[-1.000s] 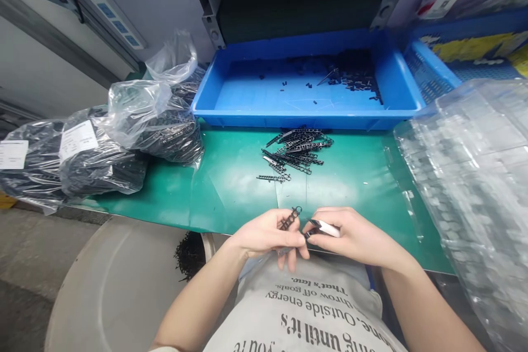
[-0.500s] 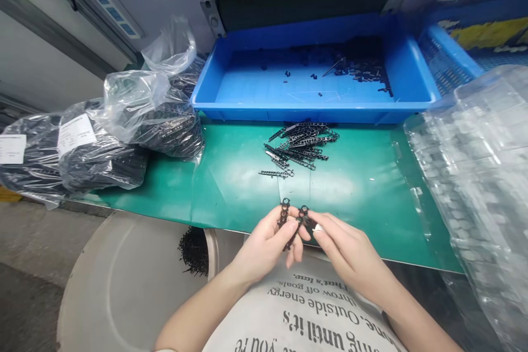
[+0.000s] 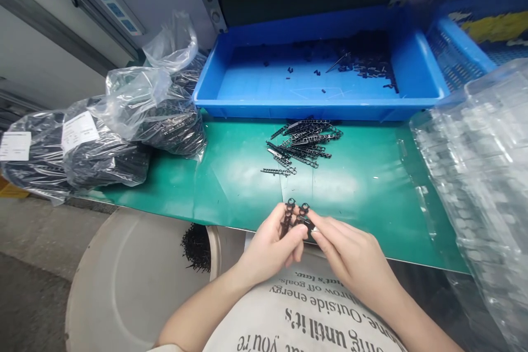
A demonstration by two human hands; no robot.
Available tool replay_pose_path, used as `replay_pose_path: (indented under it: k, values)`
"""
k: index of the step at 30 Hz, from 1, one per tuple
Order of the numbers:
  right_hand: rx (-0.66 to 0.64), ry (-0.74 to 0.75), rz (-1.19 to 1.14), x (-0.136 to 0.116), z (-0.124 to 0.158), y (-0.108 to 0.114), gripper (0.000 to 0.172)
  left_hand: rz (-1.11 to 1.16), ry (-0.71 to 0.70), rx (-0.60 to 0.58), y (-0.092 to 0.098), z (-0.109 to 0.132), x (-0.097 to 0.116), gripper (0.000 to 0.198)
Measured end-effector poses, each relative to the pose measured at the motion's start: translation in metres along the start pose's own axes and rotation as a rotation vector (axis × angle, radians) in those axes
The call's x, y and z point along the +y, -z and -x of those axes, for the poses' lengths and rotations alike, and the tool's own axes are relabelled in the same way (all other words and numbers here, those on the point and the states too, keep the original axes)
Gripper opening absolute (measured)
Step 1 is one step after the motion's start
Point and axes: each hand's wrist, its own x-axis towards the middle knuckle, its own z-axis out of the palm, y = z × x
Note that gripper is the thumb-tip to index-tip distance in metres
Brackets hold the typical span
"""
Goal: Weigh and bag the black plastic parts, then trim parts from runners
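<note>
Over on the far left, clear plastic bags (image 3: 78,148) packed with black parts are lying heaped along a glossy green bench mat (image 3: 235,187), with white paper labels showing on them. Below the mat's edge, a round off-white plastic tub (image 3: 124,297) is standing, and a tangle of small black pieces (image 3: 196,247) is showing near its rim.

At the mat's front edge, the person's left hand (image 3: 268,250) is pinching a narrow black perforated strip (image 3: 287,219) upright between thumb and fingers. The right hand (image 3: 350,247) is closing narrowly on a second black strip (image 3: 304,212), with a sliver of something white (image 3: 314,229) showing at the fingertips. Fingers are hiding where the strips meet, and I can't tell what the white object is.

Beyond the hands, a loose pile of similar black strips (image 3: 303,143) is lying on the mat just in front of a shallow blue plastic tray (image 3: 317,111) scattered with small black bits. On the right, a tall stack of clear plastic trays (image 3: 474,176) is leaning over the mat. A slackened pinch could drop a strip over the edge, and a knocked stack could slide into the pile.
</note>
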Motion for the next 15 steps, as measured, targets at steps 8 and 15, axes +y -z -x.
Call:
replay_pose_path:
  k: [8, 15]
  values:
    - [0.053, 0.002, 0.021, -0.005, 0.0, -0.006, 0.033, -0.089, -0.063, 0.07, -0.003, -0.001, -0.003, 0.017]
    - [0.076, -0.039, -0.018, -0.002, -0.002, -0.013, 0.034, -0.03, 0.036, 0.065, -0.004, -0.006, -0.005, 0.02]
